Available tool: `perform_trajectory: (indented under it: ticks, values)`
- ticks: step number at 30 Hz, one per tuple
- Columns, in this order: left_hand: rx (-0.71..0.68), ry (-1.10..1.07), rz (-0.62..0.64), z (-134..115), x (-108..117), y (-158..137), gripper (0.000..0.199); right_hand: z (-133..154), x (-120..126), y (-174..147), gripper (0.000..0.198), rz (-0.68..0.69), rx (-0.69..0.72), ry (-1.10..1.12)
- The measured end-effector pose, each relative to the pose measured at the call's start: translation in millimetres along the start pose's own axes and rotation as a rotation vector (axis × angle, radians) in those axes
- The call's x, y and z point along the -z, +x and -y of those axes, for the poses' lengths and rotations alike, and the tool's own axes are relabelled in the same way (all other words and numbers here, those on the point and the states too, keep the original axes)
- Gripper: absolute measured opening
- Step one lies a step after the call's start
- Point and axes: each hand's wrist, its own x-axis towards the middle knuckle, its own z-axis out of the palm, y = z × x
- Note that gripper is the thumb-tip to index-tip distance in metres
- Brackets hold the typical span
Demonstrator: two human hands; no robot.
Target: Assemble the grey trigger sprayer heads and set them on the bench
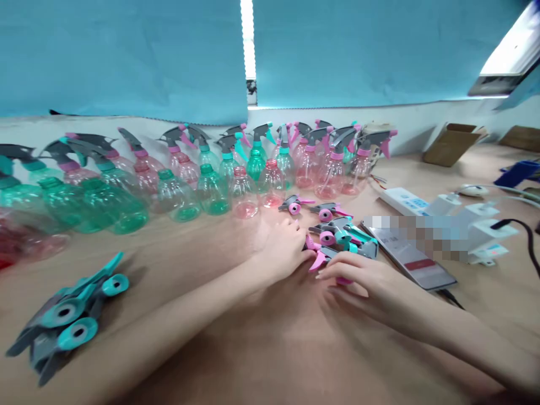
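Note:
My left hand (283,248) is closed, fingers curled and thumb at the edge of a pink-and-grey spray head (319,260) that lies on the table. Close by on the right, my right hand (366,277) has its fingers stretched and apart. Under its fingers shows a bit of pink plastic (343,280), mostly hidden. Beyond both hands lies a small pile of loose spray heads, among them a pink-collared one (327,237) and a teal-and-grey one (352,239). Two more pink-and-grey heads, one nearer the bottles (294,207), rest behind the pile.
Clear green and pink bottles (214,191) stand in rows along the wall, many topped with spray heads. Several teal spray heads (67,315) lie at left. On the right are a phone (415,261), a white power strip (403,201) with chargers and cables, and a cardboard box (450,145).

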Motion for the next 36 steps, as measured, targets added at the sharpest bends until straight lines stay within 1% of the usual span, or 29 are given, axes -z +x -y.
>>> perform_trajectory:
  ticks: [3, 5, 7, 10, 12, 13, 16, 19, 21, 24, 27, 29, 32, 34, 36]
  values:
    - [-0.010, 0.022, 0.006, 0, 1, 1, 0.018, -4, -3, 6, 0.024, -0.049, 0.034, 0.023]
    - [-0.005, 0.017, -0.019, 1, 5, -8, 0.014, -7, -6, 11, 0.022, -0.068, 0.045, 0.017]
    - [-0.002, 0.002, -0.054, 2, 12, -24, 0.015, -8, -8, 16, 0.019, -0.066, 0.046, -0.003]
    - [0.011, -0.033, -0.152, 2, 24, -59, 0.018, -4, -7, 24, 0.013, -0.040, 0.028, -0.018]
    - [0.026, -0.055, -0.318, 0, 30, -85, 0.019, 4, -4, 30, 0.009, -0.026, 0.032, -0.009]
    - [0.039, -0.057, -0.360, -1, 32, -97, 0.019, 10, -3, 33, 0.006, -0.027, 0.040, 0.000]
    - [0.067, -0.107, -0.408, -2, 35, -126, 0.021, 33, -2, 43, 0.005, -0.034, 0.111, 0.075]
    - [0.090, -0.152, -0.457, -1, 36, -145, 0.024, 56, -8, 53, 0.011, 0.002, 0.209, 0.195]
    - [0.099, -0.164, -0.522, 0, 36, -155, 0.023, 70, -14, 60, 0.016, 0.046, 0.217, 0.225]
    - [0.118, -0.173, -0.609, 4, 36, -165, 0.021, 85, -22, 69, 0.018, 0.118, 0.185, 0.232]
    - [0.151, -0.162, -0.633, 8, 36, -172, 0.020, 94, -29, 75, 0.018, 0.166, 0.165, 0.215]
    - [0.179, -0.145, -0.636, 11, 35, -175, 0.020, 99, -34, 78, 0.016, 0.168, 0.136, 0.178]
    - [0.210, -0.146, -0.624, 15, 33, -179, 0.020, 103, -42, 81, 0.013, 0.106, 0.099, 0.090]
    - [0.211, -0.164, -0.598, 17, 32, -180, 0.019, 103, -46, 82, 0.017, 0.069, 0.089, 0.041]
    - [0.195, -0.179, -0.565, 18, 32, -181, 0.019, 102, -47, 83, 0.021, 0.087, 0.084, 0.051]
